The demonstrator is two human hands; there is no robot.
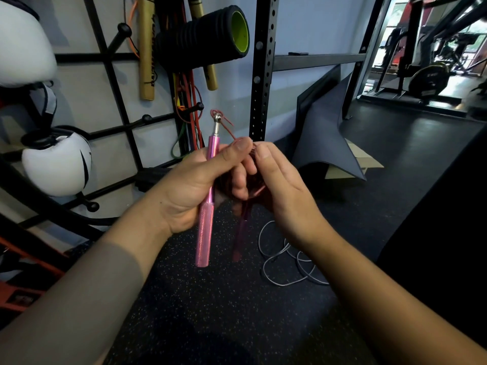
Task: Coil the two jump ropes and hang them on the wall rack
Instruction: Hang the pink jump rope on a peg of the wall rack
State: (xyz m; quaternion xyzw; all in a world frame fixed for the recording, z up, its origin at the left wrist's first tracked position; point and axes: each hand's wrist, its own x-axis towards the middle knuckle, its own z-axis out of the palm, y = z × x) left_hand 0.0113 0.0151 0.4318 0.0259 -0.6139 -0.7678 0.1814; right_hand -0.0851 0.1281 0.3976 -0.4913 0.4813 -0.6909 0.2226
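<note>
Head view: wound pink jump rope (208, 185) near wall rack (118, 83).
Gripped handle with left hand (195, 185); pinched cord with right hand (279, 185) at three o'clock; best kept loops tight.

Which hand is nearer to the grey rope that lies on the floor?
Right. The right hand is above the grey rope, almost over it. The left hand, which grips the pink handle, is further to the left.

Pink handle, red cord, grey rope

Handle (207, 204) metallic pink; its cord (228, 130) dark red; floor rope (286, 256) silver-grey; foam roller (203, 40) black, lime-green core; floor (210, 299) black, white-speckled.
</note>
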